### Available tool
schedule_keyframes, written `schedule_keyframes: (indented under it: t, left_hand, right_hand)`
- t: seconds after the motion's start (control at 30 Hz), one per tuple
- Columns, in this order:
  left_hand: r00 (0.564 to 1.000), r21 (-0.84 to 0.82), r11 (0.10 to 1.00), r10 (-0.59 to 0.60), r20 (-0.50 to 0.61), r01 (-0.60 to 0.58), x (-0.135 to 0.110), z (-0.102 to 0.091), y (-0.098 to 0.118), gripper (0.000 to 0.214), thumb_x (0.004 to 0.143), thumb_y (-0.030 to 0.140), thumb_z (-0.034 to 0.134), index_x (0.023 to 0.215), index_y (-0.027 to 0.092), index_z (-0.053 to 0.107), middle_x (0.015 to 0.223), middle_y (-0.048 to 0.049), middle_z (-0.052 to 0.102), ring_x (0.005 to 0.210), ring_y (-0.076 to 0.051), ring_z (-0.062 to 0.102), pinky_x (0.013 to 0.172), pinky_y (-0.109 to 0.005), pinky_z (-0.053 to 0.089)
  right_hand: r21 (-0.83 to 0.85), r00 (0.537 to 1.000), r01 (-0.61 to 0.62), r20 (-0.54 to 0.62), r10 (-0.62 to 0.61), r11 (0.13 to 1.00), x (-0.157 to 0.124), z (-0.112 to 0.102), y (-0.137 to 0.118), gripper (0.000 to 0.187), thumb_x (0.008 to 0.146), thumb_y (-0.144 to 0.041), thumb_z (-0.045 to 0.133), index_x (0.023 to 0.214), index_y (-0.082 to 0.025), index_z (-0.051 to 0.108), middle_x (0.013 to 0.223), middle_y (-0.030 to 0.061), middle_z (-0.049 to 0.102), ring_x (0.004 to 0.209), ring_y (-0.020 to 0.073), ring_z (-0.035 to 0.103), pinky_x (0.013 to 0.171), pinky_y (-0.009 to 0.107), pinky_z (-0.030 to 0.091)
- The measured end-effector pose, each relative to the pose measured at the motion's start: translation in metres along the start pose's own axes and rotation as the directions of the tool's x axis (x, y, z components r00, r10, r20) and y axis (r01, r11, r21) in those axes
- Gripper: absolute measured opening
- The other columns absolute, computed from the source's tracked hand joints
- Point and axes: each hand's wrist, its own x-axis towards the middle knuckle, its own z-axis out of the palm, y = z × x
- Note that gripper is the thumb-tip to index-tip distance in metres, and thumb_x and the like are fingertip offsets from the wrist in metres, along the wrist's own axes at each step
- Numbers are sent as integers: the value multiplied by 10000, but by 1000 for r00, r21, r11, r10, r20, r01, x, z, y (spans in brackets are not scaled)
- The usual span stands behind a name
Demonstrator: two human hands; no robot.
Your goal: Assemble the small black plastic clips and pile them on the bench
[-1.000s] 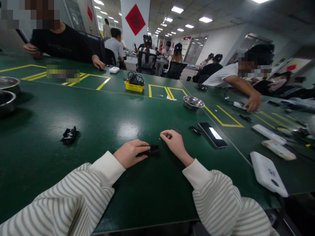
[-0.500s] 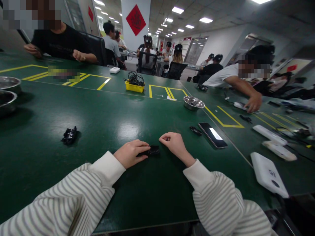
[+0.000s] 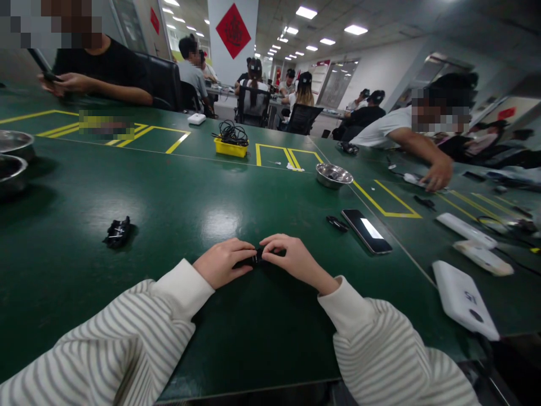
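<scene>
A small black plastic part (image 3: 257,256) lies on the green table between my hands, mostly covered by fingers; its exact kind cannot be made out. My left hand (image 3: 225,260) grips its left end, thumb on the near side and fingers over the far side. From the right, my right hand (image 3: 288,255) has its thumb and fingers closed round the other end. Off to the left sits another black part (image 3: 118,232) with shiny edges. Beyond my right hand are a small black piece (image 3: 337,223) and a phone (image 3: 367,231) with a lit patch on its screen.
A metal bowl (image 3: 333,176) and a yellow tray (image 3: 230,148) of black cables stand further back. More metal bowls (image 3: 12,175) are at the left edge. White devices (image 3: 465,299) lie at right. A co-worker's hand (image 3: 439,172) reaches over the table there.
My right hand has moved left and taken hold of the black part's right end. My left hand keeps its grip. The person at the far left has brought their hands together on a dark object.
</scene>
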Motion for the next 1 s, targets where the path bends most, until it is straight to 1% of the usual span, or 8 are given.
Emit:
schedule_keyframes:
  t: [0.2, 0.4, 0.53, 0.67, 0.83, 1.0]
  left_hand:
    - [1000, -7, 1000, 3, -17, -3, 1, -1, 2, 244, 759, 211, 532, 992, 161, 587, 989, -72, 610, 876, -178, 564, 760, -304, 480]
    - [1000, 11, 1000, 15, -23, -15, 0, -1, 1, 238, 770, 215, 518, 988, 151, 588, 980, -80, 613, 868, -180, 566, 753, -306, 482]
    - [1000, 29, 999, 18, -18, -17, 0, 0, 0, 239, 767, 213, 527, 986, 145, 591, 991, -82, 611, 876, -184, 565, 758, -308, 481]
    - [1000, 47, 999, 22, -21, -21, 0, 0, -1, 244, 769, 216, 525, 992, 139, 589, 995, -81, 615, 871, -185, 569, 755, -308, 485]
    - [1000, 70, 997, 18, -22, -17, 0, 0, -1, 244, 766, 214, 524, 989, 141, 591, 1001, -83, 620, 857, -189, 582, 735, -311, 496]
    - [998, 86, 996, 32, -48, -27, -1, 2, -3, 242, 768, 211, 522, 987, 139, 596, 1006, -87, 623, 860, -189, 593, 734, -312, 503]
  right_hand:
    - [-57, 1000, 9, -18, -10, 998, 0, 8, 1, 86, 731, -217, 560, 689, -199, 633, 952, 13, 629, 918, 150, 526, 755, 290, 427]
    - [-119, 998, 34, -56, -41, 992, -1, 10, -4, 85, 729, -189, 559, 675, -192, 625, 872, 14, 648, 867, 148, 544, 782, 299, 414]
    - [-199, 993, 57, -88, -75, 978, -2, 14, -5, 69, 717, -190, 572, 709, -196, 640, 820, 11, 657, 813, 150, 564, 749, 292, 425]
    - [-243, 992, 82, -76, -104, 967, -3, 13, -3, 98, 731, -218, 565, 740, -213, 662, 880, 14, 661, 832, 151, 586, 762, 291, 440]
    - [-214, 994, 92, -42, -104, 972, -6, 9, 0, 144, 712, -284, 592, 818, -222, 666, 978, 25, 640, 877, 153, 593, 784, 284, 465]
    - [-224, 993, 102, -36, -112, 969, -8, 9, 2, 164, 701, -247, 600, 851, -220, 659, 1014, 24, 624, 892, 154, 590, 791, 284, 478]
